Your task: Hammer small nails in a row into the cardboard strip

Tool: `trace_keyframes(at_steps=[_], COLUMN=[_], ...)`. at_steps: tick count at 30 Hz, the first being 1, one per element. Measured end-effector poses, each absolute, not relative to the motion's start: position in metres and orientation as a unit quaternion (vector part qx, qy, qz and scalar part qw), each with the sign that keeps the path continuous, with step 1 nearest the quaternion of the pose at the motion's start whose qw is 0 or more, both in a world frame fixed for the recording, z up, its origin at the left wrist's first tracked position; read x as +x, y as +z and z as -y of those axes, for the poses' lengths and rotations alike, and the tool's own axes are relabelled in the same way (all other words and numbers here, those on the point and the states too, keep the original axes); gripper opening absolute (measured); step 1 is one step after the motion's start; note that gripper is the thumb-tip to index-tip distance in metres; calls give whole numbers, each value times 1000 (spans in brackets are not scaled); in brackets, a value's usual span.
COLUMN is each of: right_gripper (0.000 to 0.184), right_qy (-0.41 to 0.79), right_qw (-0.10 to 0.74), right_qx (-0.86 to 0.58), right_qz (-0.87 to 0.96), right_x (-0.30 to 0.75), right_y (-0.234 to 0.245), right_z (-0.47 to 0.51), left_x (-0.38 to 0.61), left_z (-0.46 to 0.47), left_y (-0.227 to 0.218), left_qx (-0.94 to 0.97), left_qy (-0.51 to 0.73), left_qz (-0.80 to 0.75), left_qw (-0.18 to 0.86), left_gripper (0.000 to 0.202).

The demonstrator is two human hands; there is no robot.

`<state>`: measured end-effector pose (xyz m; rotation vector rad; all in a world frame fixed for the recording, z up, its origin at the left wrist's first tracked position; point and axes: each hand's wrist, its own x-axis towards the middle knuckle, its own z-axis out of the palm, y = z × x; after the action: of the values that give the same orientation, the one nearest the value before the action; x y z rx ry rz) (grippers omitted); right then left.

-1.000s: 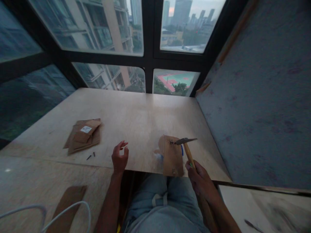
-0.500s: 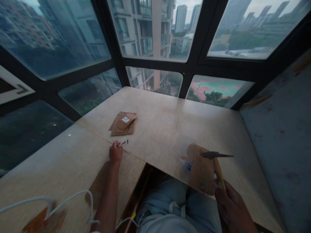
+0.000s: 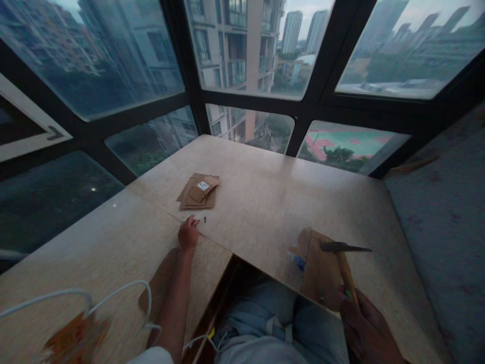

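Note:
My left hand (image 3: pixel 188 233) rests low over the tabletop with thumb and fingertips pinched together. A thin dark nail (image 3: pixel 197 220) pokes out from between them. Just right of it a second small dark nail (image 3: pixel 205 220) lies loose on the table. In my right hand (image 3: pixel 359 313) is a hammer (image 3: pixel 345 268), gripped round its wooden handle, its dark metal head raised in front of a brown cardboard piece (image 3: pixel 320 273). The lower part of that cardboard is partly hidden by the hand.
Flat brown cardboard pieces (image 3: pixel 200 198) with a white label lie beyond my left hand. A blue-and-clear plastic scrap (image 3: pixel 297 260) sits beside the cardboard. A white cable (image 3: pixel 125 287) and an orange packet (image 3: pixel 70 336) are lower left. Windows and a wall (image 3: pixel 435 232) border the table (image 3: pixel 261 197).
The fingers of my left hand have closed on one of the two nails. The hammer stays in my right hand. The whole view has shifted slightly.

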<state>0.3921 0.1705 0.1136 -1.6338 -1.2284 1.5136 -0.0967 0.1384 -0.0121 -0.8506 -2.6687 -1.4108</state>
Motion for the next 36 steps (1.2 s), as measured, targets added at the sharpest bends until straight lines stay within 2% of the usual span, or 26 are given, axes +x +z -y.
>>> trace_keyframes(at_steps=[4,8,14,19,24,29,36], right_gripper=[54,51,43,40,37,38,40], right_qy=[582,579,595,604,598,592,579], right_qw=[303,308,319,323,348,358,347], right_qx=[-603,-605,-590,-581,-580,-594,-620], right_qz=[453,451,442,439,430,410,400], right_x=[393,396,400,401,404,411,411], right_y=[115,112,109,118,124,117,126], right_z=[-169,-170,-170,-168,-166,-164,-169], left_x=[-89,-69,-1,73,138,179,194], left_z=[-139,-150,-183,-216,-242,-261,-284], left_y=[-9,0,33,56,68,66,45], left_qx=[-222,-197,-141,-183,-276,-313,-542], left_qy=[-535,-615,-777,-730,-656,-613,-543], left_qz=[815,762,534,466,432,451,517], left_qw=[-7,-56,-302,-466,-554,-569,-379], left_gripper=[25,39,57,50,43,45,32])
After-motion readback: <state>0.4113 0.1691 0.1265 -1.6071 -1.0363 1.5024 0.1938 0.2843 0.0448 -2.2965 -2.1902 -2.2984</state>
